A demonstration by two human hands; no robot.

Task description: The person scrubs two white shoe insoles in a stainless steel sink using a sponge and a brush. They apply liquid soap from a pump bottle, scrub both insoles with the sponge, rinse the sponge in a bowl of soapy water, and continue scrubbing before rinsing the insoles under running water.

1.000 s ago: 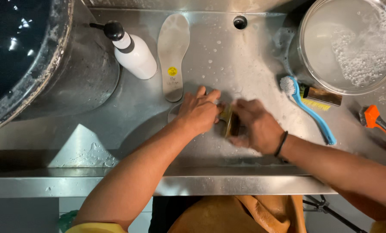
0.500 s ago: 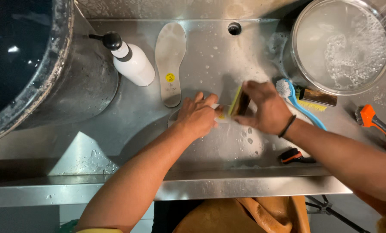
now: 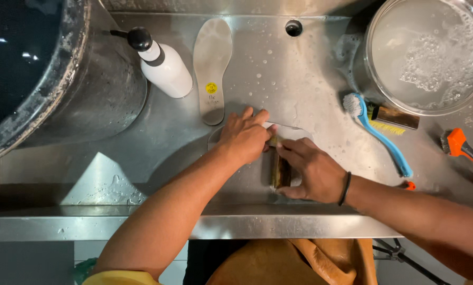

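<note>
Head view, looking straight down into a wet steel sink (image 3: 310, 79).

Left hand (image 3: 244, 138) flat, fingers together, pressing down a pale insole (image 3: 294, 132) at sink centre-near; most of that insole hidden under both hands, only far edge and left curve visible. Right hand (image 3: 313, 171) just right of it, fingers curled tight round a wooden scrub brush (image 3: 279, 171) set on the insole; bristles hidden, only a strip of the brush body showing. Black band on right wrist.

Second insole (image 3: 212, 68) lying free, far of left hand, yellow round sticker on it. White pump bottle (image 3: 162, 66) on its side, left of that. Blue brush (image 3: 376, 132) and wooden-handled brush (image 3: 392, 117) right, well apart from hands. Soapy bowl (image 3: 426, 53) far right, cut off by frame. Orange brush (image 3: 466, 150) at right edge, partly cut off. Dark tub (image 3: 20, 68) far left, cropped.
</note>
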